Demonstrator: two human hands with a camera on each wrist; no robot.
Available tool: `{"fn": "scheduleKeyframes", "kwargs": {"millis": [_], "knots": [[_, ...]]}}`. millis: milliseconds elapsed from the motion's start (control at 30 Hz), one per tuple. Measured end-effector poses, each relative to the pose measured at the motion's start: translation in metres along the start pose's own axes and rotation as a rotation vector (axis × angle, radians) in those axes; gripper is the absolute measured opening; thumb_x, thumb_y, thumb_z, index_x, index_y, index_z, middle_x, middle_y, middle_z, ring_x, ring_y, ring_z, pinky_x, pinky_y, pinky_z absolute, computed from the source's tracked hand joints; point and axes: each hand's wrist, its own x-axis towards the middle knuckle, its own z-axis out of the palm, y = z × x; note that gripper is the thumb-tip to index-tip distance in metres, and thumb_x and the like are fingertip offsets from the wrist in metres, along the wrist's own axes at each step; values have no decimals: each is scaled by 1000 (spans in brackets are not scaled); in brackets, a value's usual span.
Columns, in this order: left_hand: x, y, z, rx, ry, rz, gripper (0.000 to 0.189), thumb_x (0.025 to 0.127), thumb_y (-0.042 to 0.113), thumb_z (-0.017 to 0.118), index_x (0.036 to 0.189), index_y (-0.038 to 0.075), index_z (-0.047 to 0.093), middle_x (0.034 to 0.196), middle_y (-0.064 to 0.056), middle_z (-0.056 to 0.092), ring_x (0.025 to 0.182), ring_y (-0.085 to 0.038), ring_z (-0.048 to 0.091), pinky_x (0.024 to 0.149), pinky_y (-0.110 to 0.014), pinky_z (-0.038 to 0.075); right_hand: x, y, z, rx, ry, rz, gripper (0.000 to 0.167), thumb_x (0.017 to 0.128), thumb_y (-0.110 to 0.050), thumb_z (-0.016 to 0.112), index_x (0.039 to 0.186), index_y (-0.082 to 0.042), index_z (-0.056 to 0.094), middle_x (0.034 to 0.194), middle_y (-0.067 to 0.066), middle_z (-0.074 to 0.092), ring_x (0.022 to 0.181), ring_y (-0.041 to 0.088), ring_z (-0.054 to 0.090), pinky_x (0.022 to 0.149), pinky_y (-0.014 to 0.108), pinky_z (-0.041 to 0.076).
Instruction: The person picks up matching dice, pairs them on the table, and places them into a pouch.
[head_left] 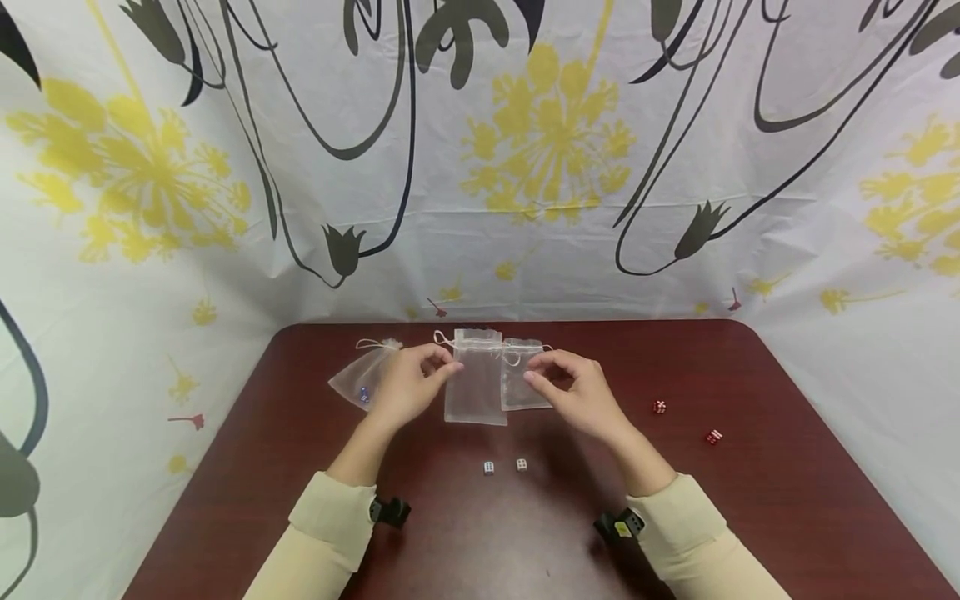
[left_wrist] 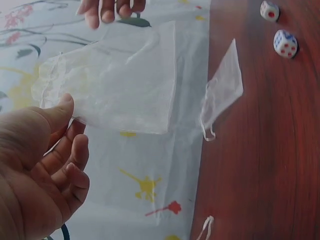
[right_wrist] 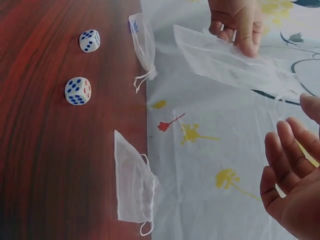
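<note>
My left hand (head_left: pixel 407 385) pinches one edge of a sheer white drawstring pouch (head_left: pixel 476 387) between thumb and fingers, near its gathered end. Raised off the table, the pouch looks flat, with nothing visible inside. My right hand (head_left: pixel 581 392) is close to the pouch's other side, its fingers loosely bent and apart from the cloth in the left wrist view. A smaller sheer pouch (right_wrist: pixel 132 185) lies on the table near the right hand. Two white dice, one die (head_left: pixel 489 468) and another die (head_left: pixel 521 464), sit in front of the pouches.
Left of the hands lies another sheer pouch (head_left: pixel 348 379) with blue dice (head_left: pixel 364 394) inside. To the right rest two red dice, a nearer die (head_left: pixel 713 437) and a farther die (head_left: pixel 659 407). A flower-patterned white cloth (head_left: pixel 555 275) hangs behind the dark red table (head_left: pixel 450 550).
</note>
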Motion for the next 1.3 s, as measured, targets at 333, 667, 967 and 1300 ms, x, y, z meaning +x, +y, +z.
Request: {"fn": "scheduleKeyframes", "kwargs": {"millis": [333,667,967,1300], "knots": [[-10,14,8,-67,-7,140,13,88,19,81,81,13,72,62,9,57,55,-9,50,53,-25,41,8,-11,5,8,44,-67,14,86,4,77,98,5,71,81,10,68,70,13,59,59,25,50],[-14,16,7,-118,-33,184,9,84,13,84,82,11,76,70,7,66,57,-7,51,51,-24,43,12,-15,11,-13,39,-95,9,84,6,77,82,0,71,77,6,65,66,13,54,55,19,43],[-15,15,-1,-149,4,181,20,83,20,86,96,11,74,78,5,67,65,-11,57,59,-30,50,13,-17,9,25,19,-95,10,83,7,78,81,1,71,77,6,66,69,7,54,57,19,45],[-9,31,-20,-100,107,512,39,86,14,82,120,7,64,119,-5,66,101,-23,60,83,-34,49,14,-21,6,80,-5,-162,13,82,12,77,80,0,71,76,7,65,62,7,48,52,19,39]]}}
